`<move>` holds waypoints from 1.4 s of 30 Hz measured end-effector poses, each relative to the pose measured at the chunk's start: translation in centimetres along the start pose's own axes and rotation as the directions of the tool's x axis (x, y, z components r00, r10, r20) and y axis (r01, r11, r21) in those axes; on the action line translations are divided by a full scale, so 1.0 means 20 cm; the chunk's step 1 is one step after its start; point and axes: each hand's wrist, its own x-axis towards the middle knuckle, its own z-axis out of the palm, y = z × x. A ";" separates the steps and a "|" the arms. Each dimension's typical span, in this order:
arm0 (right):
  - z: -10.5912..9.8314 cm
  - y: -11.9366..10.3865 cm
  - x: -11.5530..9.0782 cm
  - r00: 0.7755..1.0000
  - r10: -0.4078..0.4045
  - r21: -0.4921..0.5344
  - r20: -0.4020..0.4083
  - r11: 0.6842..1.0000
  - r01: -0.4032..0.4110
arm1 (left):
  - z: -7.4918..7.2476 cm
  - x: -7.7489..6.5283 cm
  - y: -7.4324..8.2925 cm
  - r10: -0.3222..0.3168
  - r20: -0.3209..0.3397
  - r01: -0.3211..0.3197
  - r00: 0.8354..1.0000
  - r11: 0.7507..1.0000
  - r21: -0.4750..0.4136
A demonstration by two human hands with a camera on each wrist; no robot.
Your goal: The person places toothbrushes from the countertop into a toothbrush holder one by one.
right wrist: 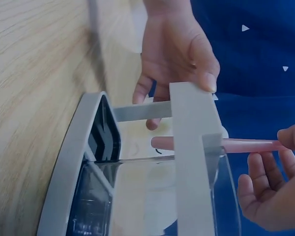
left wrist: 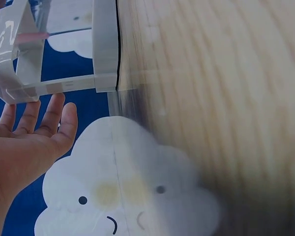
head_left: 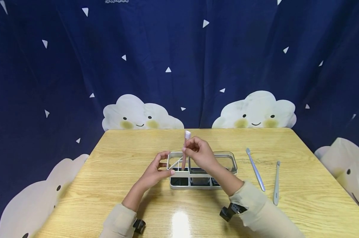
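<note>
Curtain [head_left: 167, 39], navy and cloud-printed, hangs at twelve o'clock beyond your wood table [head_left: 128, 145]. Your right hand [head_left: 202, 154], fingertips nearly closed, pinches a pink, pale-headed toothbrush [head_left: 183, 162], upright, partly inside the organizer [head_left: 200, 175] toward nine o'clock; your left hand [head_left: 155, 169], thumb and fingers wide, grips that end.

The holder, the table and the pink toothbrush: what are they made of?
Holder: probably plastic; smooth, pale, opaque frame, see-through parts. Table: wood or a wood-look top; grain lines and a bright shine. Pink toothbrush: likely plastic; the handle is smooth and evenly coloured.
</note>
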 end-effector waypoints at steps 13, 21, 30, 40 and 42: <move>0.02 0.06 -0.01 1.000 0.009 -0.184 0.014 0.983 -0.006 | -0.01 0.00 -0.01 0.004 0.012 -0.005 1.000 1.000 0.007; 0.04 0.07 -0.01 0.998 0.022 -0.272 0.051 0.962 -0.007 | -0.01 0.01 -0.01 -0.014 0.012 0.013 1.000 1.000 0.016; 0.05 0.07 -0.01 0.997 0.000 -0.361 0.077 0.932 0.028 | -0.02 0.04 -0.12 0.016 -0.015 -0.016 1.000 1.000 -0.008; 0.07 0.09 -0.01 0.994 -0.031 -0.379 0.100 0.923 0.067 | -0.02 0.04 -0.12 0.017 -0.005 -0.017 1.000 1.000 0.002; 0.07 0.09 -0.01 0.994 -0.034 -0.380 0.103 0.922 0.071 | -0.02 0.05 -0.15 0.024 -0.010 -0.024 1.000 1.000 0.000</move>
